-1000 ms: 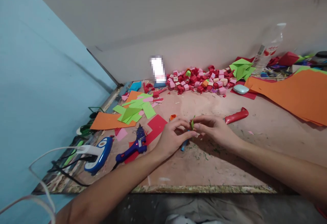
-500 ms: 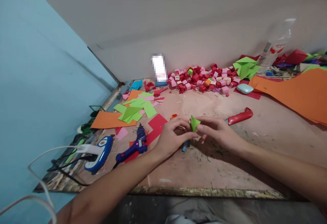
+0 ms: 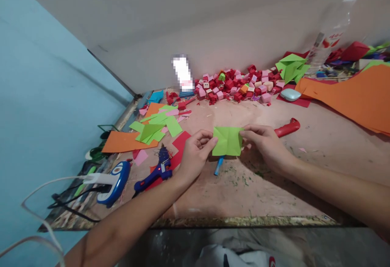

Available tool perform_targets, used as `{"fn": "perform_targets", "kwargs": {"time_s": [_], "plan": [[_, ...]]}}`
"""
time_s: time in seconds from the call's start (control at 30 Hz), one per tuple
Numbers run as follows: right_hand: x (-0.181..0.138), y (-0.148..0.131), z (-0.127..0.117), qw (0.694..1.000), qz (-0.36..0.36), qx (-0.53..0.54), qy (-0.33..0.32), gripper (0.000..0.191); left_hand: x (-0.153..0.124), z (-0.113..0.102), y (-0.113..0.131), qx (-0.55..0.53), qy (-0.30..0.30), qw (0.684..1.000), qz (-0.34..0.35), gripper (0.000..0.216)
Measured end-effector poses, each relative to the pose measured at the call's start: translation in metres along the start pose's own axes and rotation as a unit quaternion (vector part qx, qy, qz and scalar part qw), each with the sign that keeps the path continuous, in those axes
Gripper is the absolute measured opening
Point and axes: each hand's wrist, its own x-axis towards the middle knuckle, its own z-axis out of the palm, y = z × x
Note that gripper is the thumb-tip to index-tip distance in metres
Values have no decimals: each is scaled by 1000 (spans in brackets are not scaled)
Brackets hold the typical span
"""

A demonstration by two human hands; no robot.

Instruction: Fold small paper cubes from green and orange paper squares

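over the near middle of the table [image 3: 201, 198], in the head view, a green paper [image 3: 227, 142] is spread almost flat between two hands, and a crease is visible along its middle. the left hand [image 3: 195, 151] is grasping its left edge, pinched between thumb and fingers. the right hand [image 3: 265, 142] is grasping the upper right corner in a similar manner. just below the paper lies a blue stick [image 3: 218, 166], whose upper end is hidden by it. beside the right hand there is a red handle [image 3: 288, 128], partly covered by this hand. to the left of the left hand, a red sheet [image 3: 179, 147] lies next to a blue glue gun [image 3: 158, 171], on which a small red light is lit. farther left is a blue and white socket [image 3: 122, 177]. behind these, green paper pieces [image 3: 174, 125] are lying near orange paper [image 3: 120, 142]. along the wall, a heap of small red and pink cubes [image 3: 234, 86] extends beside a bright screen [image 3: 183, 72], which is blurred.
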Motion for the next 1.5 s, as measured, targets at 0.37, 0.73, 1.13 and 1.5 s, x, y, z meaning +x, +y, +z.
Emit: {"fn": "perform_targets", "kwargs": {"time_s": [0.37,0.73,1.13,1.5], "plan": [[-4,-1,2,995,15,-18,-92,26,2,3,-2,-66,-55,996,-39,39],[-8,2,0,986,-82,-104,-102,31,-1,3,10,-150,-65,976,-145,40],[-20,-12,1,975,-96,-78,-187,34,-1,0,4,-114,-24,990,-82,46],[-7,2,2,972,-10,-116,-202,30,-3,4,4,-53,-46,997,35,46]]}}
